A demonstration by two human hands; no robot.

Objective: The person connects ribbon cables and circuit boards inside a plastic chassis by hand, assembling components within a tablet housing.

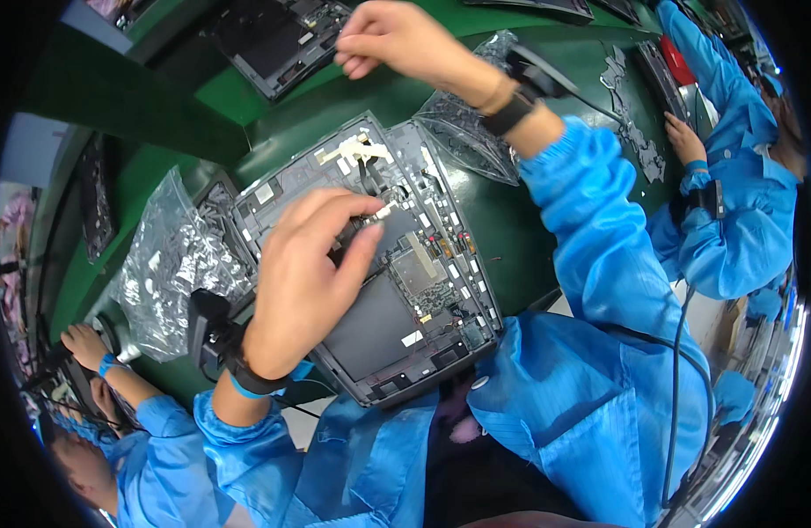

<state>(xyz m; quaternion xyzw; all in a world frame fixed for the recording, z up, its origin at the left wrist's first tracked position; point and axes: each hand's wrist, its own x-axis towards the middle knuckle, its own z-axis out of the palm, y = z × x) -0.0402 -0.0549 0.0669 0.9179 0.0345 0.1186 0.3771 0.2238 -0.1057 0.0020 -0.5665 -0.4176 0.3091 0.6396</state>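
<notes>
An opened dark laptop chassis (370, 334) lies tilted on the green bench in front of me, with its circuit board (423, 282) and several small connectors showing. Over its middle, my left hand (304, 273) is closed, thumb and forefinger almost meeting at a small pale part (385, 211). A cream-coloured irregular piece (357, 151) rests on the chassis just beyond those fingers. My right hand (392, 40) is raised at the far side, fingers curled together beside a second dark chassis (273, 53). Whatever that hand may pinch is too small to make out.
Clear plastic bags lie left (172, 264) and far right (467, 141) of the chassis. Grey flat scraps (634, 123) are strewn at the right. A green upright divider (124, 92) stands at the far left. Co-workers in blue sit on both sides. A black cable (674, 378) hangs by my right arm.
</notes>
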